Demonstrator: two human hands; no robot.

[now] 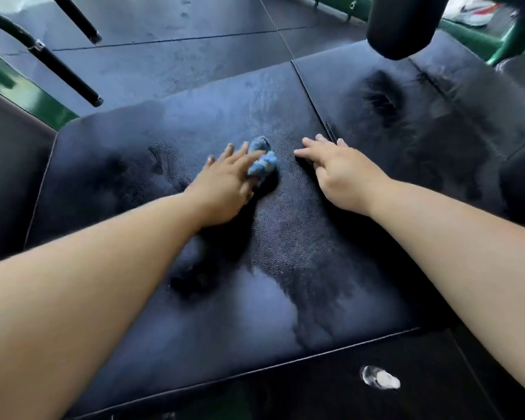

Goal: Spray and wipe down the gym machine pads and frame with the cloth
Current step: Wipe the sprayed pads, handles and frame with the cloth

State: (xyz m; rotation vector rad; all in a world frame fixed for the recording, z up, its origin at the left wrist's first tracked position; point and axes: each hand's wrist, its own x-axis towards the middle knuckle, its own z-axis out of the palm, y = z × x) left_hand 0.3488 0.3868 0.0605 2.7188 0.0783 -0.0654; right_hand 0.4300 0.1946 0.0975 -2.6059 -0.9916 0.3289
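A wide black padded seat (194, 298) of the gym machine fills the middle of the view, streaked with wet patches. My left hand (225, 180) presses a bunched blue cloth (262, 160) flat against the pad with straight fingers, the cloth showing past the fingertips. My right hand (337, 168) rests on the same pad a little to the right, fingers spread and straight, holding nothing. A second black pad (422, 116) adjoins the first along a seam at the right. No spray bottle is in view.
A black roller pad (403, 22) hangs over the far right. Green frame tubes (473, 43) run behind it. Black handle bars (64, 74) angle in at the upper left over the dark rubber floor (179, 34). A white scuff (379, 381) marks the pad's front face.
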